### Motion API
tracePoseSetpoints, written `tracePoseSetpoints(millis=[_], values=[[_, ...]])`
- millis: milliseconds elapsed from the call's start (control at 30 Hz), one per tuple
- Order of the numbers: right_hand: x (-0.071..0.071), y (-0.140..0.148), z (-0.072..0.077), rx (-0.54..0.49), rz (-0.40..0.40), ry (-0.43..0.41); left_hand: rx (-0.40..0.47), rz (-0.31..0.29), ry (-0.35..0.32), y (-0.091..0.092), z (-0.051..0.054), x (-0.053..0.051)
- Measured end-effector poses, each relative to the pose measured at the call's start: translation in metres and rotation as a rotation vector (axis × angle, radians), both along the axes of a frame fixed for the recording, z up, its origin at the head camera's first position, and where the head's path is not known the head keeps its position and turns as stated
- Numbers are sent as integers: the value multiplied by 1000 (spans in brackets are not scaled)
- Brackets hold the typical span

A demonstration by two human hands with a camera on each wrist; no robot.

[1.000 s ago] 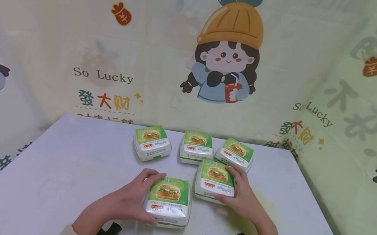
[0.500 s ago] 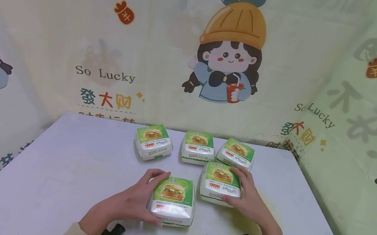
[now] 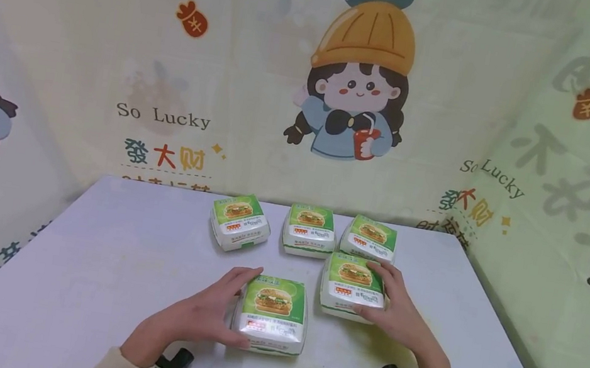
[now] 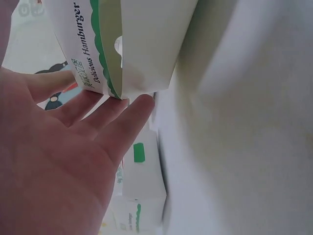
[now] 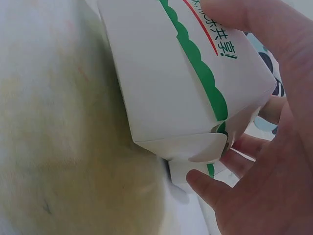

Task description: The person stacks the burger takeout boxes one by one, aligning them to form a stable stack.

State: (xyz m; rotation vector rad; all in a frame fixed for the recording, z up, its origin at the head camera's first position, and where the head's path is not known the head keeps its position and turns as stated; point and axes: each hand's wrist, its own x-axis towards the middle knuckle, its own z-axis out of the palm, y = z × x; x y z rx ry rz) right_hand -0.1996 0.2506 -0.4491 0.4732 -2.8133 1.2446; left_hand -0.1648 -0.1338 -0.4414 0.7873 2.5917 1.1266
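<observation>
In the head view, my left hand [image 3: 207,311] grips the near burger box [image 3: 271,315] from its left side, thumb at the front edge and fingers at the back. My right hand [image 3: 403,311] holds another green and white burger box [image 3: 353,287] by its right side. That box lies just in front of the back right box [image 3: 369,238]. The left wrist view shows fingers of the left hand [image 4: 63,147] against the side of the near box [image 4: 146,44]. In the right wrist view, the right hand [image 5: 274,181] spans its box [image 5: 161,73], thumb on the front.
Two more burger boxes stand along the back of the white table [image 3: 106,257], one left [image 3: 240,223] and one in the middle [image 3: 309,231]. A printed cloth [image 3: 265,78] hangs behind the table and along its sides.
Held by my right hand, its box has slid to the right, away from the near box. The near box in my left hand has shifted slightly right.
</observation>
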Motion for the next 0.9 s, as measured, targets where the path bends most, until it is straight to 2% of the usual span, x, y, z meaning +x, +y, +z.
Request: tracePoseSetpoints(millis=[233, 433, 600, 900], values=[[0, 5, -2, 0, 4, -32, -9, 9, 8, 10, 6, -3], [2, 10, -2, 20, 17, -10, 18, -16, -15, 20, 11, -4], [4, 17, -1, 23, 7, -17, 13, -25, -41, 24, 6, -3], [5, 22, 0, 24, 9, -63, -1, -40, -40, 26, -2, -3]])
